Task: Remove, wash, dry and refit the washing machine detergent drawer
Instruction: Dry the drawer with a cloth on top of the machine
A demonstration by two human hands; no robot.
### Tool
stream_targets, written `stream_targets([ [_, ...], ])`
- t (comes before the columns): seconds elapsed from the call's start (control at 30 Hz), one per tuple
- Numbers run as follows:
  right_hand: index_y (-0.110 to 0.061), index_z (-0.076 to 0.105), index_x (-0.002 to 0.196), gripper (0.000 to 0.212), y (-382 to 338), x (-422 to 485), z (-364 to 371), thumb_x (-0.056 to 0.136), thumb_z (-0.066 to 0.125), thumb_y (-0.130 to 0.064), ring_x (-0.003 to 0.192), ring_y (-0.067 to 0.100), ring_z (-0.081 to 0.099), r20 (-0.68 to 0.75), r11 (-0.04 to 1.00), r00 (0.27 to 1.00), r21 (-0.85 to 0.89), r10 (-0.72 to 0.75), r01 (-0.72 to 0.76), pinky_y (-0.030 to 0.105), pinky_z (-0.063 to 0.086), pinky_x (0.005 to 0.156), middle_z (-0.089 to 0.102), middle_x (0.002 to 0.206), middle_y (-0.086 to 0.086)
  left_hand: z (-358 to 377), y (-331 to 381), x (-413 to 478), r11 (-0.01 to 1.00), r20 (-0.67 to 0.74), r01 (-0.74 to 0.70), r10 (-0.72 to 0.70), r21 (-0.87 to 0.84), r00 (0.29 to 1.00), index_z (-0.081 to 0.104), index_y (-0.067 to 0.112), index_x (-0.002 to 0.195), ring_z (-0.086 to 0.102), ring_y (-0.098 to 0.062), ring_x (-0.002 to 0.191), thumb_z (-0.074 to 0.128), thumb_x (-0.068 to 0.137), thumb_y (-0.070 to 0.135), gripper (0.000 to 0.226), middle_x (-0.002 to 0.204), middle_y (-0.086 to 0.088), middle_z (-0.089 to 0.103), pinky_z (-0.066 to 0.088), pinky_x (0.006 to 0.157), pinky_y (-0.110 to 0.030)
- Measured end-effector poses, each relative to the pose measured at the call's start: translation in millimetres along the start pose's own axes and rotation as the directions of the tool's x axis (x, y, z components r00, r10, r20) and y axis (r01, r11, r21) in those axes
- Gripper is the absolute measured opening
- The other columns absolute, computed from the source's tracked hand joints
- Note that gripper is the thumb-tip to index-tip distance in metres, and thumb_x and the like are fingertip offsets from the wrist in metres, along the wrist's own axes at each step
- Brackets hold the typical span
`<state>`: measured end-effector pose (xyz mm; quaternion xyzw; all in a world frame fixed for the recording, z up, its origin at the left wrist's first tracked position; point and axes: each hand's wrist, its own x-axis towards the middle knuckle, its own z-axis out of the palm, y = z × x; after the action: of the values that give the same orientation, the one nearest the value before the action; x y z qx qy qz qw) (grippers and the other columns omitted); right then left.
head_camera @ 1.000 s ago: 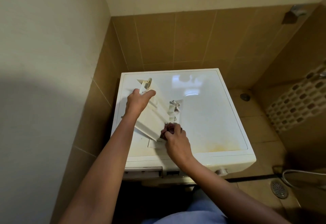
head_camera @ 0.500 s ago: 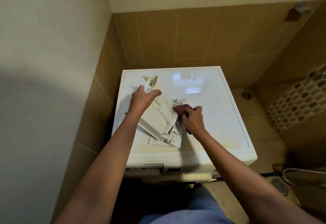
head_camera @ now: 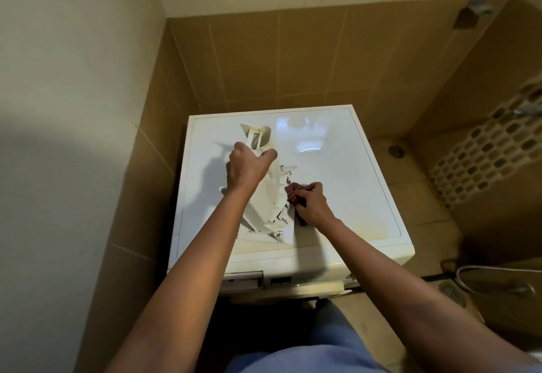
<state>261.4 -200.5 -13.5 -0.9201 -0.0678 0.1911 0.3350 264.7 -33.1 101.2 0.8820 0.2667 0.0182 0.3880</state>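
The white detergent drawer [head_camera: 265, 199] stands tilted on the white washing machine's top [head_camera: 346, 173], its front panel resting near the front edge. My left hand [head_camera: 246, 168] grips the drawer's upper end and holds it up. My right hand [head_camera: 311, 204] presses a red checked cloth [head_camera: 294, 192] against the drawer's right side. The empty drawer slot [head_camera: 242, 283] shows on the machine's front, upper left.
The machine sits in a corner between a cream wall on the left and brown tiles behind. To the right lie a tiled floor with a floor drain [head_camera: 451, 292], a hose [head_camera: 495, 277] and a mosaic wall strip [head_camera: 492, 143].
My right hand with the cloth went from the drawer's lower end up its right side, then slightly back down. My left hand keeps its grip; the drawer stands a little steeper.
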Motion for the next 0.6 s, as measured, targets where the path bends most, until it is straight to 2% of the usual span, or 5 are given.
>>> stream_targets([
  [0.17, -0.016, 0.063, 0.125, 0.036, 12.4, -11.7, 10.7, 0.091, 0.054, -0.01, 0.114, 0.039, 0.041, 0.031, 0.993, 0.999, -0.111, -0.023, 0.026, 0.033, 0.033, 0.104, 0.031, 0.132, 0.015, 6.8, -0.5, -4.6, 0.987, 0.041, -0.12, 0.116, 0.108, 0.992, 0.046, 0.007, 0.113, 0.056, -0.032, 0.09, 0.064, 0.078, 0.049, 0.057, 0.097, -0.006, 0.051, 0.048, 0.073, -0.035],
  [0.27, -0.023, 0.061, 0.127, 0.037, 13.4, -10.6, 11.9, 0.093, 0.048, -0.015, 0.107, 0.037, 0.041, 0.05, 0.938, 0.991, -0.317, -0.128, 0.137, 0.034, 0.035, 0.097, 0.03, 0.134, 0.014, 1.3, -6.7, 1.1, 0.954, 0.128, -0.218, 0.194, 0.209, 0.973, 0.045, 0.012, 0.115, 0.052, -0.028, 0.086, 0.062, 0.08, 0.052, 0.056, 0.096, -0.003, 0.049, 0.042, 0.068, -0.033],
  [0.37, -0.028, 0.048, 0.139, 0.043, 13.0, -6.2, 11.9, 0.096, 0.042, -0.024, 0.114, 0.038, 0.039, 0.07, 0.854, 0.983, -0.487, -0.172, 0.184, 0.041, 0.04, 0.095, 0.029, 0.14, 0.015, -2.5, -11.2, 6.3, 0.939, 0.178, -0.262, 0.224, 0.225, 0.958, 0.043, 0.015, 0.114, 0.05, -0.026, 0.084, 0.063, 0.079, 0.052, 0.054, 0.096, -0.001, 0.048, 0.041, 0.067, -0.032],
  [0.47, -0.032, 0.033, 0.147, 0.05, 10.6, -4.5, 17.9, 0.098, 0.035, -0.026, 0.118, 0.038, 0.037, 0.063, 0.797, 0.987, -0.583, -0.147, 0.156, 0.04, 0.039, 0.096, 0.026, 0.144, 0.017, 0.6, -9.1, 4.6, 0.93, 0.195, -0.297, 0.256, 0.218, 0.947, 0.042, 0.018, 0.104, 0.052, -0.027, 0.083, 0.064, 0.077, 0.05, 0.048, 0.093, -0.001, 0.052, 0.037, 0.064, -0.031],
  [0.6, -0.033, 0.031, 0.147, 0.051, 8.4, -4.5, 25.6, 0.097, 0.038, -0.023, 0.119, 0.037, 0.037, 0.047, 0.796, 0.996, -0.599, -0.075, 0.088, 0.037, 0.037, 0.095, 0.025, 0.145, 0.016, 5.5, -5.8, 0.6, 0.924, 0.176, -0.309, 0.273, 0.224, 0.946, 0.042, 0.018, 0.1, 0.052, -0.028, 0.082, 0.063, 0.076, 0.05, 0.045, 0.091, -0.002, 0.053, 0.038, 0.064, -0.032],
])
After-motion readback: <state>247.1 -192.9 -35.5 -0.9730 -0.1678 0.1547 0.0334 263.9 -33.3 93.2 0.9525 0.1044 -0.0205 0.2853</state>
